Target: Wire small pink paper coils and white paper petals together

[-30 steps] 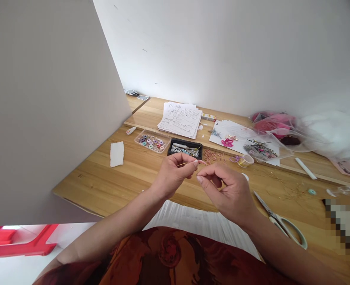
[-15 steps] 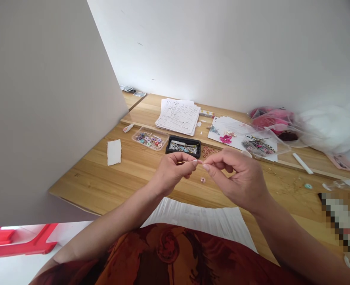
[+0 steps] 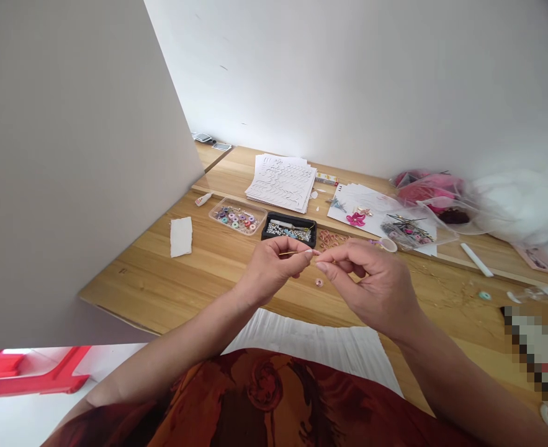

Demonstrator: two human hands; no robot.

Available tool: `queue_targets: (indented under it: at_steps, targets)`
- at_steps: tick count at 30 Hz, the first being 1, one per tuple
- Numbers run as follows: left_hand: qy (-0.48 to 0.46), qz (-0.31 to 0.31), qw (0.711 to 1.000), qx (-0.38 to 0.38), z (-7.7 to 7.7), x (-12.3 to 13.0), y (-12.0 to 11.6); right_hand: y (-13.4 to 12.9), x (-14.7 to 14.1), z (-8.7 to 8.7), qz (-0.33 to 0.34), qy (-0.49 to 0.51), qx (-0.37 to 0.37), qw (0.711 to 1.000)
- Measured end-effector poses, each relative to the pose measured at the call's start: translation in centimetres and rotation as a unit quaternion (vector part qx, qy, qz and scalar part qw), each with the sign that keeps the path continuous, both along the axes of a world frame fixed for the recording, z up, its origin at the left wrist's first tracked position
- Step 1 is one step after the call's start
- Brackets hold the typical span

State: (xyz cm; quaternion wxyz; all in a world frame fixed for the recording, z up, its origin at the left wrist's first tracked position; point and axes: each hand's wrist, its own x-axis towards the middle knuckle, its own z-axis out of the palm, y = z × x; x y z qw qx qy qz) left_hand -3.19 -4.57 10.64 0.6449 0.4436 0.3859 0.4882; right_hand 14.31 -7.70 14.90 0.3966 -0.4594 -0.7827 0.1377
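My left hand [image 3: 274,268] pinches a thin gold wire [image 3: 287,252] above the wooden table, thumb against fingers. At the wire's right end is a tiny pinkish piece, mostly hidden between the fingertips. My right hand [image 3: 371,279] closes its thumb and forefinger on this end, nearly touching the left fingertips. A small pink spool-like bead [image 3: 319,282] lies on the table just below the hands. Behind them stands a black tray [image 3: 289,228] of silvery beads, with pink loops [image 3: 332,239] beside it.
A clear box [image 3: 237,216] of coloured beads, a glue bottle [image 3: 203,199] and a white cloth [image 3: 181,236] lie at left. Cut paper sheets [image 3: 280,182] are behind. A magenta flower [image 3: 356,220], hairpin bag [image 3: 406,231] and white stick [image 3: 476,259] lie at right.
The view has shifted slightly, so the table items appear a little further right. My right thumb and forefinger have come slightly closer to the left fingertips. Both hands keep their pinch.
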Motion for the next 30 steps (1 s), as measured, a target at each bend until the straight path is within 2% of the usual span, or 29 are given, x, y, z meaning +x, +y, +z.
queue_targets:
  at_steps: [9, 23, 30]
  targets:
    - [0.017, -0.02, 1.0, -0.005, 0.3, -0.1, -0.2, 1.3, 0.1, 0.9, -0.02, -0.02, 0.032, 0.999]
    - [0.001, -0.046, 0.999, -0.008, 0.1, -0.3, -0.1, 2.3, 0.4, 0.0, -0.02, 0.01, 0.008, 1.0]
    - [0.035, -0.055, 0.998, -0.003, -0.2, -0.3, 0.1, 2.2, 0.3, -0.1, -0.012, 0.014, 0.015, 1.0]
